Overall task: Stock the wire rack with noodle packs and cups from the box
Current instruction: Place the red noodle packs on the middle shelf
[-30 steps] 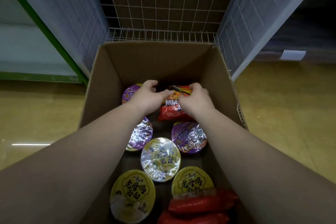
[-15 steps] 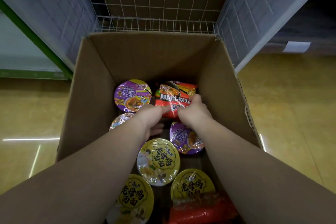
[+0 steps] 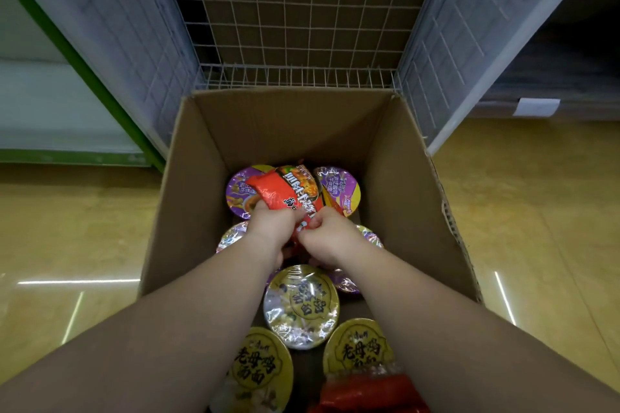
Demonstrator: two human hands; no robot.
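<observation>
Both hands, left hand [image 3: 268,228] and right hand [image 3: 330,238], clamped on the near end of a red noodle pack [image 3: 285,193], raised over cups inside the box [image 3: 198,178]. Probably light, crinkly, slippery (brittle inside); best gripped by the edges.

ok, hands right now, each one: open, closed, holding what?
Left hand: closed, gripping the red noodle pack.
Right hand: closed, gripping the same pack's near end.
</observation>
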